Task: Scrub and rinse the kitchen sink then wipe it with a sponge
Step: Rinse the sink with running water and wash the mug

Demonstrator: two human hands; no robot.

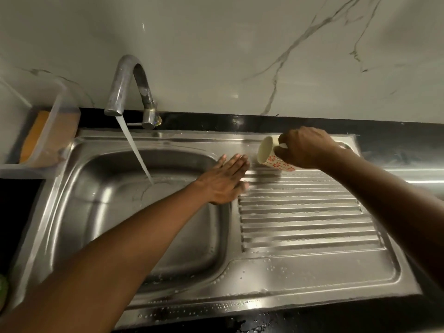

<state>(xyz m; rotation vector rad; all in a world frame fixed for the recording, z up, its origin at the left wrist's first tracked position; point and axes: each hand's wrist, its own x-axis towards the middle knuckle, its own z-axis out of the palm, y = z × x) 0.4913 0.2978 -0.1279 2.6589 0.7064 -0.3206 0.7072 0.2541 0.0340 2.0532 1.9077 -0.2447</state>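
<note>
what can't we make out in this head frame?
- Drain: left forearm covers the basin floor.
- Cup contents and any pour: too blurred; right hand covers its base.
- Orange sponge: blurred behind the clear tub wall.
- Green object: cut off by the left edge.
- Tap lever: mostly hidden behind the water stream.

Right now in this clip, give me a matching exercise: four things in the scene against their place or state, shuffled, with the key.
Things:
1. tap
2. cup
3. left hand
4. orange sponge

States:
A. flat, fingers spread, at the near edge of the drainboard
B. running into the basin
C. lying in the clear container at far left
D. tipped on its side, held by the right hand

Pairs: 1-B, 2-D, 3-A, 4-C
</note>
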